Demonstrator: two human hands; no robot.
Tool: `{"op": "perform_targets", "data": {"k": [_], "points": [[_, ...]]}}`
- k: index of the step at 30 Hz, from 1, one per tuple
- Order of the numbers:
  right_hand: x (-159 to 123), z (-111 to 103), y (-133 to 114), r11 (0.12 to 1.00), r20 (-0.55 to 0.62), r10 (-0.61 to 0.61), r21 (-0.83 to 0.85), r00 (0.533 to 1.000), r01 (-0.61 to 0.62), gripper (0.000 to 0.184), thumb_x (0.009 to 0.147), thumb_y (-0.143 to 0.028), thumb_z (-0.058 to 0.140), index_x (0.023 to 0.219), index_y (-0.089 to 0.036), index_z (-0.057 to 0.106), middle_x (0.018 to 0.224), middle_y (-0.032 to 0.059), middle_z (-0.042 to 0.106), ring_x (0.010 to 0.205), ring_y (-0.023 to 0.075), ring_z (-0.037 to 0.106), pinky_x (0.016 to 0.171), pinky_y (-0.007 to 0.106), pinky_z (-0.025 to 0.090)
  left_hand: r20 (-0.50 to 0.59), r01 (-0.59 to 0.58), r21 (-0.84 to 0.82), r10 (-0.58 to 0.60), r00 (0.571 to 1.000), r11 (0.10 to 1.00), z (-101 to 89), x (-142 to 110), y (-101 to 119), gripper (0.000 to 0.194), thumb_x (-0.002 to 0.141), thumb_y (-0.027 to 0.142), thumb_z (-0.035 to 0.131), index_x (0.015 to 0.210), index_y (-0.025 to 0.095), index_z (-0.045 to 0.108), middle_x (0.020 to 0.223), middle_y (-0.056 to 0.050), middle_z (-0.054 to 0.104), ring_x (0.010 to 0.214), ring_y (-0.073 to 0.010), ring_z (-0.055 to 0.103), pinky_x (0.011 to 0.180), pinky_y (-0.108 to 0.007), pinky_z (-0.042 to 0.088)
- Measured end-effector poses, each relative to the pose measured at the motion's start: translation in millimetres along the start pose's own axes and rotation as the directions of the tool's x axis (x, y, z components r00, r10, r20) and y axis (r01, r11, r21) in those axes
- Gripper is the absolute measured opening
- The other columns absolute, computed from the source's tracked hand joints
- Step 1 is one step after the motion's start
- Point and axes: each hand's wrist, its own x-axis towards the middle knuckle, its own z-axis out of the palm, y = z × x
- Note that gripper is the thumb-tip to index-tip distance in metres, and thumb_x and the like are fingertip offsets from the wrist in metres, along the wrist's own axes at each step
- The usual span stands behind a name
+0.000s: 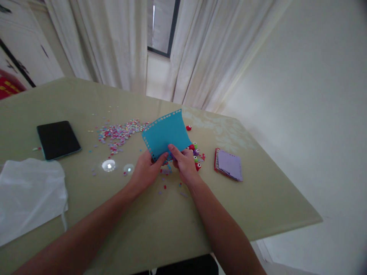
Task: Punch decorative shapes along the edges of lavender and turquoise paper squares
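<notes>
Above tbl [267, 198], L hand [147, 170] + R hand [185, 162] pinching blue sheet [166, 134]; R edge open.

Both forearms reach forward and converge, left hand [149, 168] and right hand [185, 162] nearly touching, thumbs uppermost.

so your blue sheet [166, 131] was a plain, bright piece of paper, roughly square; it had a row of little punched holes running along the far edge and another down the left edge, while the right edge looked smooth and kinda curved; you had it up over the table [266, 194], tilted and slightly bowed, pinched near its lower edge; that lower edge was partly hidden, so can't tell its full shape
</notes>
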Motion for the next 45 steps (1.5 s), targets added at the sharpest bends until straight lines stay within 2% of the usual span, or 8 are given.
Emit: {"op": "perform_targets", "data": {"k": [9,15,19,24,31,37,42,45], "points": [[-3,1,-3,0.999,-0.003,-0.048,0.019,0.999,0.048,0.065,0.069,-0.069,0.09,0.058,-0.026,0.043,0.05,-0.0084,0.038,0.045,0.0078,0.023,0.046,0.03,0.015,0.009,-0.007,-0.043,0.008,1.0,0.999,-0.5,0,10,0.034,0.089,0.053,0.072,0.093,0.021,0.079,0.088,-0.008,0.086,0.076,-0.0285,0.081,0.07,-0.038,0.066],[-2,-1,-3,1.0,0.08,-0.001,0.004,0.997,0.0,0.07,0.071,-0.08,0.084,0.055,-0.026,0.043,0.048,-0.0085,0.035,0.044,0.0075,0.024,0.045,0.03,0.016,-0.011,-0.02,0.009,0.02,1.0,1.0,-3.6,3,6,0.034,0.089,0.054,0.071,0.091,0.02,0.078,0.083,-0.007,0.085,0.071,-0.0258,0.078,0.067,-0.034,0.062],[-3,-3,-10,1.0,0.146,0.007,0.019,0.989,-0.01,0.071,0.069,-0.086,0.082,0.057,-0.023,0.05,0.051,-0.0063,0.042,0.047,0.0089,0.033,0.048,0.029,0.021,-0.044,-0.015,0.06,0.018,0.999,0.998,-6.5,5,2,0.037,0.091,0.055,0.07,0.094,0.019,0.079,0.085,-0.008,0.084,0.072,-0.0248,0.076,0.067,-0.033,0.059],[-4,-4,-15,0.999,0.22,0.021,0.035,0.975,-0.029,0.063,0.066,-0.076,0.09,0.063,-0.022,0.058,0.056,-0.0051,0.049,0.052,0.0098,0.037,0.052,0.029,0.024,-0.062,-0.021,0.065,0.025,0.998,0.998,-9.2,6,3,0.039,0.092,0.057,0.07,0.094,0.02,0.079,0.089,-0.008,0.085,0.077,-0.0261,0.077,0.072,-0.034,0.062],[-3,0,-13,0.997,0.181,-0.025,0.077,0.983,0.011,0.064,0.062,-0.072,0.094,0.061,-0.023,0.052,0.057,-0.0082,0.038,0.053,0.0096,0.027,0.053,0.031,0.018,-0.047,-0.031,0.035,0.033,0.998,0.999,-7.3,5,4,0.039,0.092,0.057,0.071,0.095,0.02,0.08,0.087,-0.008,0.085,0.075,-0.0258,0.077,0.069,-0.033,0.062],[-2,-10,-18,0.997,0.211,0.013,0.074,0.977,-0.029,0.061,0.065,-0.068,0.095,0.063,-0.022,0.055,0.058,-0.0063,0.048,0.054,0.0095,0.034,0.052,0.029,0.021,-0.073,-0.041,0.03,0.043,0.996,0.999,-7.0,3,3,0.038,0.093,0.056,0.072,0.099,0.019,0.08,0.091,-0.008,0.085,0.077,-0.026,0.078,0.072,-0.035,0.062],[1,-27,-28,0.999,0.254,-0.039,0.019,0.966,0.035,0.048,0.069,-0.061,0.095,0.086,-0.022,0.071,0.074,-0.0021,0.066,0.058,0.0118,0.048,0.055,0.027,0.029,-0.202,-0.081,-0.001,0.079,0.976,0.997,-9.1,0,11,0.03,0.094,0.05,0.074,0.095,0.02,0.078,0.088,-0.006,0.085,0.075,-0.0246,0.08,0.07,-0.034,0.063],[3,-34,-31,0.943,0.269,-0.169,-0.234,0.948,0.235,0.038,0.082,-0.057,0.088,0.09,-0.022,0.077,0.072,-0.0014,0.066,0.061,0.0146,0.05,0.059,0.029,0.034,-0.251,-0.08,-0.061,0.062,0.966,0.995,-8.9,-4,21,0.028,0.094,0.047,0.075,0.09,0.019,0.077,0.083,-0.006,0.084,0.071,-0.0236,0.08,0.065,-0.031,0.063]]}}
